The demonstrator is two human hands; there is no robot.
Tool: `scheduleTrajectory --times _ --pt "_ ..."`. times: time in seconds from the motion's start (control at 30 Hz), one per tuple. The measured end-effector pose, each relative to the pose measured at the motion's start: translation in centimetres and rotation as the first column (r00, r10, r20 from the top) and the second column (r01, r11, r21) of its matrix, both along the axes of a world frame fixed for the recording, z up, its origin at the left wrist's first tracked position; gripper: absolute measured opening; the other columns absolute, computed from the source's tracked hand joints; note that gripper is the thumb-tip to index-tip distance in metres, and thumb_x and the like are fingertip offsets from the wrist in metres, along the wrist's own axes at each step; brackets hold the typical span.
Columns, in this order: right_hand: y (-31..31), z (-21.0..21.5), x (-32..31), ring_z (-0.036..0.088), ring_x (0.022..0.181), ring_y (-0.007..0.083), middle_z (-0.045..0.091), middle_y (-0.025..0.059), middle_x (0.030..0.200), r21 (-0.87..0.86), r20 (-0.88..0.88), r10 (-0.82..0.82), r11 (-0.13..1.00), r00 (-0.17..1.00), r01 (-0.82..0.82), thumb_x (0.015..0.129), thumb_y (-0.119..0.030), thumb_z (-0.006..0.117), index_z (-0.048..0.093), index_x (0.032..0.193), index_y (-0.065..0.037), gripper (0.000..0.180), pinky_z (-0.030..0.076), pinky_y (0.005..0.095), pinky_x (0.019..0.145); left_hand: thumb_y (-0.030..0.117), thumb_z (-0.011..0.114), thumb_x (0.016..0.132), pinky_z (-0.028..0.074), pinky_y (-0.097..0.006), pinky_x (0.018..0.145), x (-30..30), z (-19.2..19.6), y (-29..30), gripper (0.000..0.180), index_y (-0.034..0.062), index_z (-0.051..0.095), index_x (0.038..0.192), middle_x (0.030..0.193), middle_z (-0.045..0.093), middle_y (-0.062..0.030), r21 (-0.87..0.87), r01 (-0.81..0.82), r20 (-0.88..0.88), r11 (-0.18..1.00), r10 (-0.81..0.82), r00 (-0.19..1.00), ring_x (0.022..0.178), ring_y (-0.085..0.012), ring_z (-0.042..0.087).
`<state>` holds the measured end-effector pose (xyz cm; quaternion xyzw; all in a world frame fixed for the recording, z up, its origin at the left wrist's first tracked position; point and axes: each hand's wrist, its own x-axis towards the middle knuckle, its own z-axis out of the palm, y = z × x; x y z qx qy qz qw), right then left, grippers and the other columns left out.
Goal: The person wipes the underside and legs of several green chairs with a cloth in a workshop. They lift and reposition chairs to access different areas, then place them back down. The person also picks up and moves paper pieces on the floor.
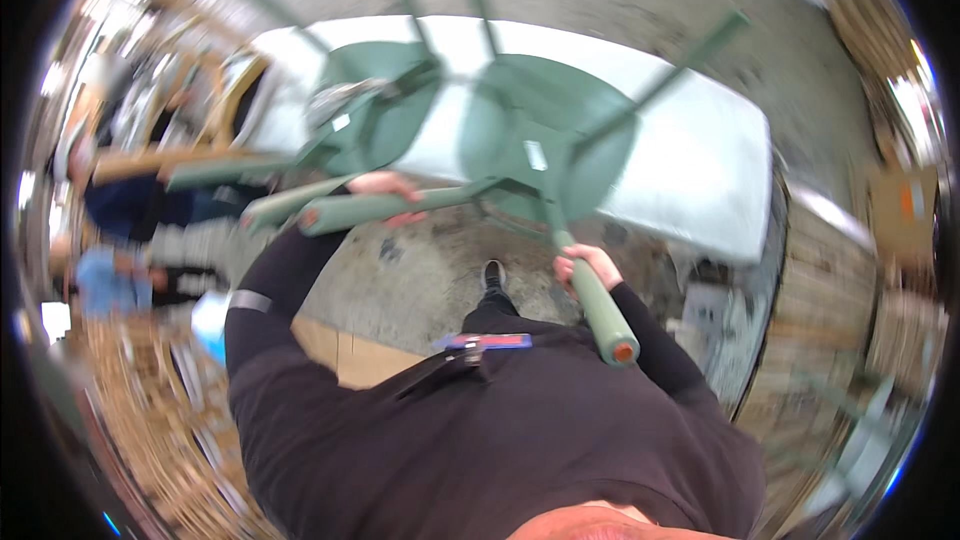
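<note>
A green round-seated stool [595, 118] is upside down at the white-covered table [690, 165], its legs splayed outward. My left hand [392, 196] is closed round one leg, whose blunt end points left. Lower down and to the right, my right hand [590, 268] grips another leg that slants toward my body. A second green stool [400, 135] lies inverted just to the left, with a greyish bundle [345, 95] on its underside. One of its legs passes close behind my left hand. Both stools carry a small white label.
Stacked flat cardboard [820, 280] stands along the right, with a brown carton [902, 208] beyond. Wooden frame-like parts [235, 100] crowd the far left, near a blurred person in dark clothes. More layered brown sheets [150, 380] fill the lower left.
</note>
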<state>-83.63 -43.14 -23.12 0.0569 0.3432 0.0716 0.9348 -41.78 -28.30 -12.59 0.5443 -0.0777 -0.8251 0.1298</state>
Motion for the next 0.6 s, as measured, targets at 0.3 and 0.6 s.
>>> scheduleTrajectory --times 0.3,0.6 --pt "-6.2 3.1 -16.0 0.058 0.064 0.0120 0.056 0.0066 0.082 -0.021 -0.093 -0.052 0.999 0.994 0.050 0.086 -0.013 0.062 0.048 0.094 0.001 0.020 0.054 0.0241 0.058 0.017 0.059 0.089 0.055 -0.031 0.057 -17.2 2.2 -1.4 0.035 -0.0056 0.052 0.115 0.105 0.062 -0.0178 -0.032 -0.423 -0.093 0.906 0.418 0.903 0.075 -0.0190 0.061" --pt "-17.3 5.6 -37.1 0.059 0.064 0.0139 0.055 0.0101 0.088 0.213 -0.168 -0.128 0.963 0.977 0.163 0.083 -0.019 0.059 0.045 0.099 0.004 0.031 0.056 0.0244 0.058 0.023 0.063 0.089 0.053 -0.022 0.050 -37.6 2.2 -15.2 0.041 -0.0088 0.053 0.113 0.090 0.064 -0.0122 -0.140 -0.292 -0.029 0.946 0.291 0.956 0.061 -0.0136 0.061"
